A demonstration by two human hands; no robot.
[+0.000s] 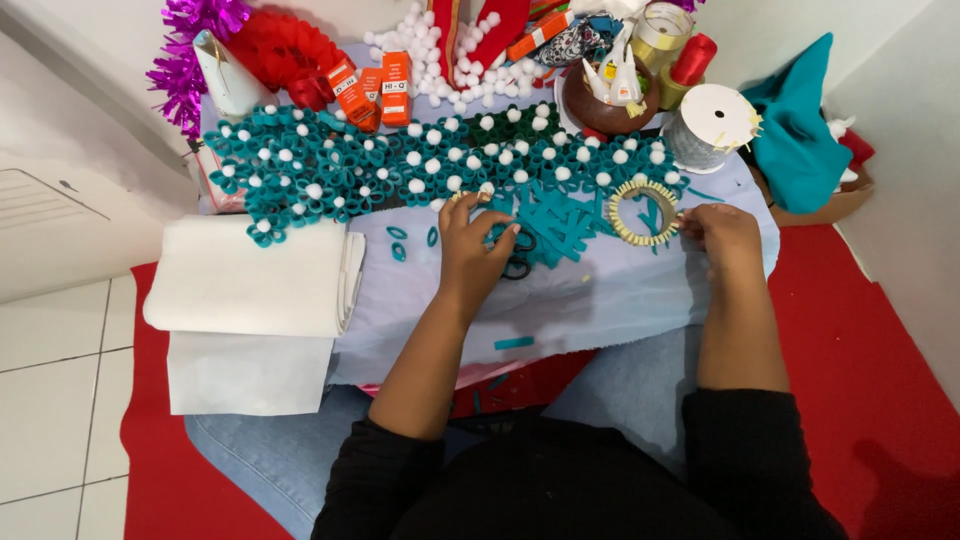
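1. On the pale cloth across my lap, my left hand rests fingers-down on a heap of teal felt strips, grasping nothing I can tell.
2. My right hand pinches the edge of a ribbed cream ring.
3. Far side: looped teal felt mat studded with white pompoms.
4. Folded white felt lies left; bare cloth lies near.

Matt teal felt strips, fluffy white pompoms, shiny purple tinsel, smooth folded white paper.
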